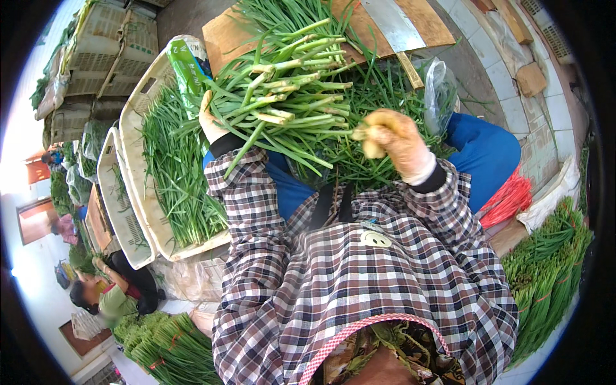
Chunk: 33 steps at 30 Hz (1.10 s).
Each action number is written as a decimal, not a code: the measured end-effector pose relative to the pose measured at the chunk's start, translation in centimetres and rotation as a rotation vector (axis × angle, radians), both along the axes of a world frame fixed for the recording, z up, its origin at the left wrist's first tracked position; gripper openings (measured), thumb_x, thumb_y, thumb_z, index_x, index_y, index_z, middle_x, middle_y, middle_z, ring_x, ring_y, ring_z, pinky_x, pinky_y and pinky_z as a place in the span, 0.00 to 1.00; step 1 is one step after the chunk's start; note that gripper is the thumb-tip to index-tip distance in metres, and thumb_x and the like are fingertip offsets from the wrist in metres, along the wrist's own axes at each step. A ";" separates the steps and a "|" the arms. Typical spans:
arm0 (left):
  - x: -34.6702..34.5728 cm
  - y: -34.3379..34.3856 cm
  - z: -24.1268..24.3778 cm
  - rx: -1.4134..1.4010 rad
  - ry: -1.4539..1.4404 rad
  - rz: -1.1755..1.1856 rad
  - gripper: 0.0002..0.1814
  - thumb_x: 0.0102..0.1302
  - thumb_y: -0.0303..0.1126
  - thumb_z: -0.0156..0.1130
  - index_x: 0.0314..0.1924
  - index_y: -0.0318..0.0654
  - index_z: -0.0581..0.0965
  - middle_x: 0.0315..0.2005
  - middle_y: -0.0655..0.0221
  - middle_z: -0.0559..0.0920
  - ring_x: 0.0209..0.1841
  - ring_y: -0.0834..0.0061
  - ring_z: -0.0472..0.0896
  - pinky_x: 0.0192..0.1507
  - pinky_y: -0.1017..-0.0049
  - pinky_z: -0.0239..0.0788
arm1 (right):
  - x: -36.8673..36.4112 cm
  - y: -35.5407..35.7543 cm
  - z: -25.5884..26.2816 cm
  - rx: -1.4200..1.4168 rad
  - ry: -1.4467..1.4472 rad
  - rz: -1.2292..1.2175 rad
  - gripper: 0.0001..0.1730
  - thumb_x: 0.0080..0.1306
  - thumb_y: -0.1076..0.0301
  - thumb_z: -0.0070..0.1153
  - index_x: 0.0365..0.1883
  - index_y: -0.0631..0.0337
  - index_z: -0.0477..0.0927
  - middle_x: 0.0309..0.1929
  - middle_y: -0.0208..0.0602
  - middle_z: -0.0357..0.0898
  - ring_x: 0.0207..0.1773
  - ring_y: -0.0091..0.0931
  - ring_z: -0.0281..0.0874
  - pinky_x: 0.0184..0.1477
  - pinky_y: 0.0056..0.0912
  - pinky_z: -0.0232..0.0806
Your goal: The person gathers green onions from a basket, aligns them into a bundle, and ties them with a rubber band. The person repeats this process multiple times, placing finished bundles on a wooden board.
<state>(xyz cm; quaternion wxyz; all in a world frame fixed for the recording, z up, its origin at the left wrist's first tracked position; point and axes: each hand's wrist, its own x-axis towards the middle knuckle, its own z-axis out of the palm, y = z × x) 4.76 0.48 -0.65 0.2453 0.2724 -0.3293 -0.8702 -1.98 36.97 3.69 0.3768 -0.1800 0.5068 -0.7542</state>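
Note:
A thick bunch of long green stalks (298, 91) with pale cut ends lies across my left hand (210, 120), which cradles it from the left; most of that hand's fingers are hidden beneath the greens. My right hand (392, 139), in a stained thin glove, is curled at the stalk ends, its fingertips at the end of one stalk; whether it pinches the stalk is unclear. Loose green leaves (375, 163) cover my lap under both hands. More leafy stalks (269, 14) lie on a wooden board (224, 43) ahead of me.
White plastic crates (130, 178) stand at left, one holding greens (178, 168). A metal strip (394, 24) crosses the board. A clear plastic bag (438, 96) and red ties (510, 202) are at right. Tied bundles (548, 279) lie lower right. Another person (118, 298) sits lower left.

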 end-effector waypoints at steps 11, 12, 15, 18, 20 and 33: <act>-1.0 2.5 2.0 0.018 -0.027 0.049 0.16 0.60 0.40 0.53 0.43 0.37 0.77 0.41 0.60 0.81 0.41 0.59 0.79 0.46 0.58 0.71 | 2.5 -6.2 1.2 0.270 0.251 0.043 0.14 0.63 0.60 0.56 0.31 0.63 0.82 0.19 0.31 0.79 0.19 0.17 0.72 0.21 0.21 0.65; -1.2 2.1 2.1 0.017 -0.018 0.042 0.16 0.60 0.40 0.53 0.43 0.37 0.77 0.41 0.60 0.81 0.41 0.59 0.79 0.46 0.58 0.71 | 2.9 -7.1 0.9 0.213 0.189 -0.031 0.13 0.63 0.61 0.56 0.31 0.63 0.82 0.19 0.31 0.79 0.18 0.16 0.71 0.20 0.20 0.64; -0.3 2.5 2.0 -0.129 0.010 0.062 0.18 0.61 0.40 0.52 0.45 0.36 0.76 0.43 0.58 0.80 0.44 0.58 0.78 0.49 0.57 0.69 | 2.0 -5.5 1.1 0.246 -0.064 0.038 0.12 0.63 0.66 0.55 0.32 0.68 0.79 0.20 0.34 0.80 0.16 0.17 0.70 0.19 0.14 0.63; 0.3 0.6 1.0 0.106 0.023 0.060 0.19 0.62 0.40 0.51 0.48 0.36 0.75 0.46 0.57 0.79 0.47 0.58 0.77 0.52 0.56 0.68 | 1.3 -0.8 0.7 0.360 0.093 0.198 0.10 0.62 0.65 0.56 0.33 0.64 0.80 0.20 0.33 0.80 0.18 0.18 0.74 0.23 0.19 0.66; -0.2 0.3 0.6 -0.070 -0.007 0.090 0.21 0.63 0.42 0.50 0.51 0.37 0.74 0.46 0.57 0.78 0.46 0.57 0.77 0.51 0.56 0.69 | -0.2 2.3 -1.3 0.610 0.295 0.384 0.14 0.57 0.64 0.60 0.40 0.60 0.80 0.24 0.35 0.81 0.25 0.23 0.79 0.31 0.26 0.71; 0.3 -2.6 -2.7 0.125 0.286 -0.258 0.20 0.65 0.42 0.50 0.50 0.37 0.74 0.46 0.57 0.79 0.45 0.59 0.79 0.48 0.57 0.72 | -2.8 -6.2 4.1 0.055 0.245 0.211 0.16 0.61 0.71 0.54 0.46 0.71 0.76 0.41 0.37 0.80 0.40 0.21 0.75 0.42 0.22 0.68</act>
